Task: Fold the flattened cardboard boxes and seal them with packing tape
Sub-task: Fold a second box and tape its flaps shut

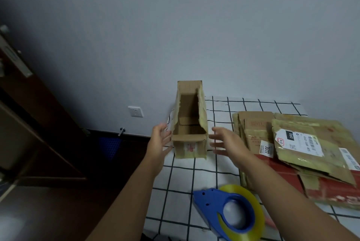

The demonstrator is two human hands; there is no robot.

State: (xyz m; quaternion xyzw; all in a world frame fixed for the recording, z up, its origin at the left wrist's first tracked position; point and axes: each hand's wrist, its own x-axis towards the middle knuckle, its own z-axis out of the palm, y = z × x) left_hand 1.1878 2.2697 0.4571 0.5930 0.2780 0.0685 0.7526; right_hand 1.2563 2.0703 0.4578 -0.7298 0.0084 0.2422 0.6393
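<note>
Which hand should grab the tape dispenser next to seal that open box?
Probably right. The tape dispenser lies under the right forearm, right hand open and free. Left hand is beside the open box, suited to steady it.

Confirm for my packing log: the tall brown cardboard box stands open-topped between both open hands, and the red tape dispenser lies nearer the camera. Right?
Not quite: the head view shows a blue plastic tape dispenser, not red. The tall brown cardboard box does stand open-topped between the open left hand and right hand.

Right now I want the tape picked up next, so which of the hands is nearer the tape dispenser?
Right. The right hand hovers open beside the upright box, up-table from the tape dispenser. The left hand is across the box, farther left.
</note>
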